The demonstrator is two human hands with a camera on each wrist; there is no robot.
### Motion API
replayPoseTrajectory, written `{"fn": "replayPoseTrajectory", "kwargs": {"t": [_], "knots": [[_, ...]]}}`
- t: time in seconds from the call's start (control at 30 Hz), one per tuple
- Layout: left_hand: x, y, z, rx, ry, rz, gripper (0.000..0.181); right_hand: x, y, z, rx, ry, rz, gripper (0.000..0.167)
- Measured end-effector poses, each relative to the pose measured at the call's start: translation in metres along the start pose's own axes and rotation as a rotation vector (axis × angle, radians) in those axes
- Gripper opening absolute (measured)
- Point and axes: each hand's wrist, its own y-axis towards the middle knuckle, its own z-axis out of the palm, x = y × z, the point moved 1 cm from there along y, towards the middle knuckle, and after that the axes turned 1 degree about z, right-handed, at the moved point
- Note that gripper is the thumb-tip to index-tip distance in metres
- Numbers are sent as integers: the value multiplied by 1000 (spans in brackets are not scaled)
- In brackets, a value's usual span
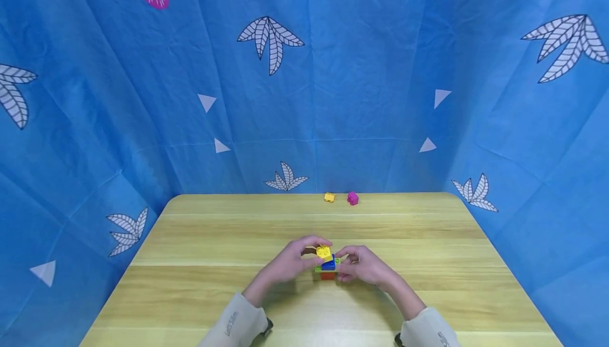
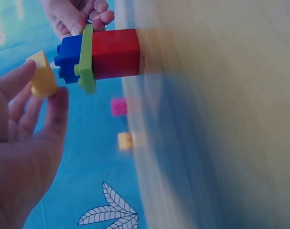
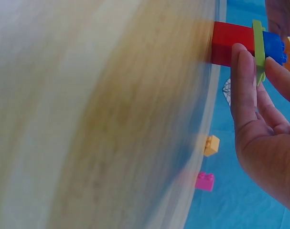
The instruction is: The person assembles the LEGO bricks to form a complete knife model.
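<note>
A red block (image 2: pixel 117 53) stands on the table, topped by a thin light-green plate (image 2: pixel 87 59) that sticks out past its sides. On the plate sits a blue brick (image 2: pixel 69 58), studs up. My left hand (image 1: pixel 289 260) pinches a yellow brick (image 1: pixel 324 253) between thumb and fingers. In the left wrist view that brick is tilted, with a small gap between it and the blue studs. My right hand (image 1: pixel 362 265) holds the stack at the green plate's right end, one finger (image 3: pixel 243 83) lying along the red block in the right wrist view.
At the table's far edge lie a small yellow-orange brick (image 1: pixel 329 197) and a magenta brick (image 1: pixel 352 198), a short way apart. The wooden table (image 1: pixel 214 241) is backed and flanked by a blue patterned cloth (image 1: pixel 361 98).
</note>
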Motion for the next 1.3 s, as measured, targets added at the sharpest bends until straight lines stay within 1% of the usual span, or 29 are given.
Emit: {"fn": "replayPoseTrajectory", "kwargs": {"t": [0.2,0.4,0.67,0.87,1.07,1.3], "knots": [[2,2,4,-11,22,16,37,-1,-1,0,-3,-9,-7,43],[4,4,8,-5,36,35,42,-1,-1,-1,-1,-5,4,44],[1,6,9,-11,57,35,43,-2,0,-2,-6,3,-7,44],[2,5,9,-15,90,37,46,-3,0,-1,0,17,-11,44],[2,5,8,-13,85,39,46,-2,1,1,-6,24,-17,44],[8,5,8,-20,63,31,42,1,0,0,-2,17,-3,46]]}}
